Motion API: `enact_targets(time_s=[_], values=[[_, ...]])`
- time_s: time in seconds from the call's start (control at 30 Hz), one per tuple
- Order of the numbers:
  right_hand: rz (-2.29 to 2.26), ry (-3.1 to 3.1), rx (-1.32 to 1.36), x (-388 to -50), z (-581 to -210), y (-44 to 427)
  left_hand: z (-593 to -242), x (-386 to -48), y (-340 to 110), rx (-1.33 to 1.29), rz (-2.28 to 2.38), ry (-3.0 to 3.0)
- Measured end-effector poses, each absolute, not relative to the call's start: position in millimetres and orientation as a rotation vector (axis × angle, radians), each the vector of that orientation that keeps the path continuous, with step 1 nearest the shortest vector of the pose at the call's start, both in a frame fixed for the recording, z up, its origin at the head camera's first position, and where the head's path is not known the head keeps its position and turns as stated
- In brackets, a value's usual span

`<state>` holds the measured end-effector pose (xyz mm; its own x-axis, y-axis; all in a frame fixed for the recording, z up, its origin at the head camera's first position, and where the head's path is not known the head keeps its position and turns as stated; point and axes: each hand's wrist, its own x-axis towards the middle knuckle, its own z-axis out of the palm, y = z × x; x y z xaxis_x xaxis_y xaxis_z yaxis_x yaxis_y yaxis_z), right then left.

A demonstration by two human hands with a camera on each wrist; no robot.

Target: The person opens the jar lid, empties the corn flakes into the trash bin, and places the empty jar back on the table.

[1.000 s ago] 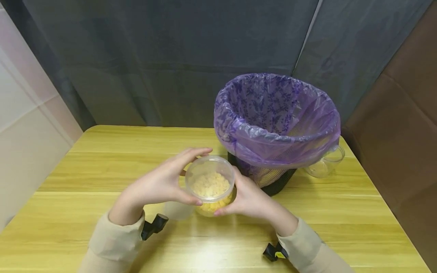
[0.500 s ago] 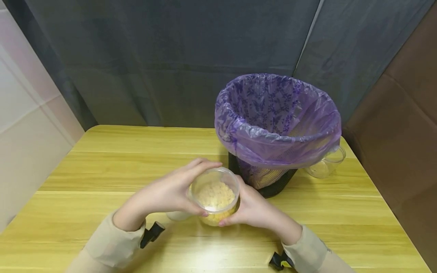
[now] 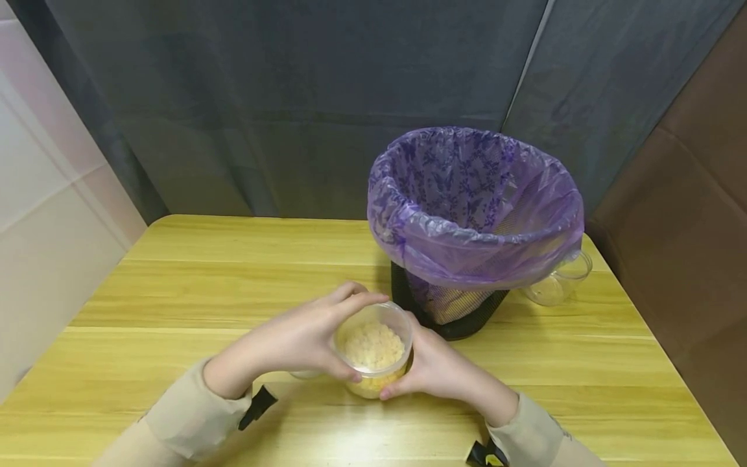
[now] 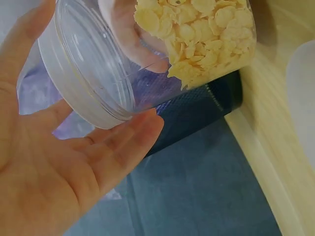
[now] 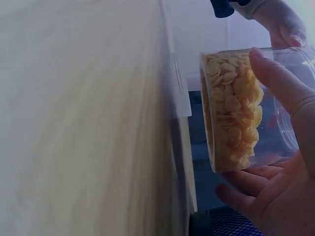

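Observation:
A clear round plastic jar [image 3: 376, 371], part filled with yellow cereal flakes [image 4: 209, 34], is held between both hands. My left hand [image 3: 294, 340] grips its rim from the left, thumb in front and fingers behind. Lower down, my right hand [image 3: 443, 366] holds the jar's right side, its thumb across the front in the right wrist view. A small gap shows there between the jar's base and the table. I cannot tell whether a cover sits on the rim. Mostly hidden under my left hand, a whitish translucent disc [image 3: 305, 374] lies on the table.
A black mesh bin [image 3: 467, 324] lined with a purple plastic bag [image 3: 473, 250] stands right behind my hands. Beyond it, a clear glass vessel [image 3: 551, 288] is partly hidden at the table's right side. Dark cloth [image 3: 292, 117] hangs behind the wooden table [image 3: 175, 279].
Both hands have moved the jar toward me and slightly right, and it looks lower. More of the whitish disc is now covered. The bin stays put.

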<state>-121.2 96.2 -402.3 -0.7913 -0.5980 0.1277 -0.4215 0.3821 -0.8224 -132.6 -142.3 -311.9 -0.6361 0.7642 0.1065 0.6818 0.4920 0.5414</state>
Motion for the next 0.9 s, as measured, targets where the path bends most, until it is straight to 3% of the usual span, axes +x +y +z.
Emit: enact_targets(time_s=[0.9], values=[[-1.285, 2.494, -0.807, -124.6, -418.5, 93.9, -324.1, -134.6, -133.9, 1.283, 0.596, 2.624]])
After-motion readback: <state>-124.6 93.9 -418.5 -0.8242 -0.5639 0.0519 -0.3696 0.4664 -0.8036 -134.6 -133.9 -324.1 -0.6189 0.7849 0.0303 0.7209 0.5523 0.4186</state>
